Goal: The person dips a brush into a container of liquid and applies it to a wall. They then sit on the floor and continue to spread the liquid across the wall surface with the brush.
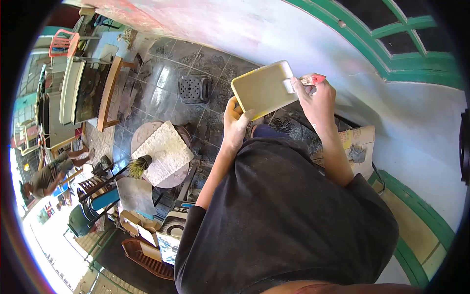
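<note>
My left hand (235, 122) grips the near left corner of a shallow rectangular tray (262, 88) with a yellow rim and a dull beige inside. My right hand (316, 98) is closed around a paintbrush (319, 79) with a red handle end. The brush's pale head (289, 85) lies at the tray's right end, and its bristles are partly hidden by my thumb. Whitish dust or paint covers the fingers of both hands.
A dark perforated stool (195, 89) stands on the tiled floor. Left of me, a round table (147, 134) bears a white cloth and a green-bristled brush (140, 165). A painted wall (230, 24) and a green window frame (411, 61) are close. Another person (46, 181) is far left.
</note>
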Demonstrator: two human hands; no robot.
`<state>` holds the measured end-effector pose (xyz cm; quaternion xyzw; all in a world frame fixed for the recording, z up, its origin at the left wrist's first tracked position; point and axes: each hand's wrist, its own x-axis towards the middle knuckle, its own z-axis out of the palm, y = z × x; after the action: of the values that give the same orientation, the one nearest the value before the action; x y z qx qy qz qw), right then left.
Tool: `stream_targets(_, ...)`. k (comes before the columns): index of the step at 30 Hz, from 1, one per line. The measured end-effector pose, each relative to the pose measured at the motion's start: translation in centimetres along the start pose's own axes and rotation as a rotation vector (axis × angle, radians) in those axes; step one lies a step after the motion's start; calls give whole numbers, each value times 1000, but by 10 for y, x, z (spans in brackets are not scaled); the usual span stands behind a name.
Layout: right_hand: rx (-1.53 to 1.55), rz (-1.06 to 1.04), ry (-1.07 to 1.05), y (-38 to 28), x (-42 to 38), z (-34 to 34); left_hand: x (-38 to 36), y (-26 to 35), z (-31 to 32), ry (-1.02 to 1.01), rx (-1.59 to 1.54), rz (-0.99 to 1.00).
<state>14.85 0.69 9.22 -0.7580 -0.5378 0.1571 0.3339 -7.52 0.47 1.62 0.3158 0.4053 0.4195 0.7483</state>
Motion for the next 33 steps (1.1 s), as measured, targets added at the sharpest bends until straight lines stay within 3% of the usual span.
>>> stream_targets(15,-23,178,157,-33,-24,44,36,47,-66,-224,86,-147)
stream_targets(20,3,322,155,-60,-34,62,43,64,-95,-293,69,-214)
stream_targets(26,43,301,206,-64,-43,68,42,52,-106,-294,122,-146)
stream_targets(33,49,208,100,-46,-38,62,19,40,-94,-178,113,-103)
